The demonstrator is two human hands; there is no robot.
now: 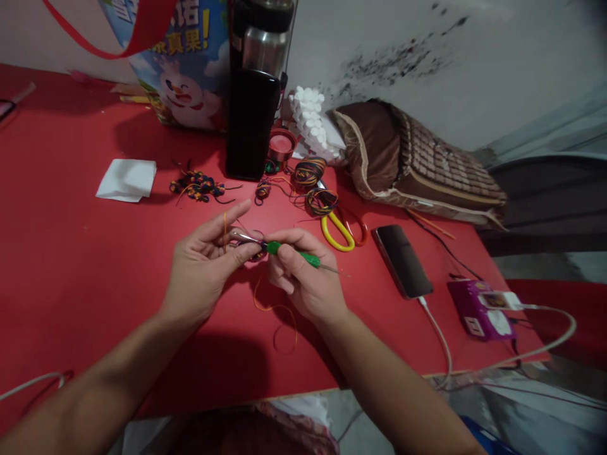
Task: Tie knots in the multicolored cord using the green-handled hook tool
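My right hand [303, 272] is closed around the green handle of a crochet hook [274, 247]. A thin metal shaft sticks out past the hand to the right, and a silver metal end points left towards my other hand. Between thumb and fingers, my left hand [202, 259] pinches a small piece of dark multicoloured crochet [257, 254], mostly hidden by the fingers. Its index finger is stretched out with an orange strand of yarn [225, 230] across it. A loose orange yarn tail [275, 308] curls on the red table below the hands.
Beyond the hands lie a finished-looking crochet piece [196, 186], yarn balls [310, 170] and yellow-handled scissors [337, 231]. A black phone [252, 126] stands upright before a bottle [265, 47]. To the right are a charging phone [403, 260], a purple power block [478, 309] and a brown cushion [422, 158].
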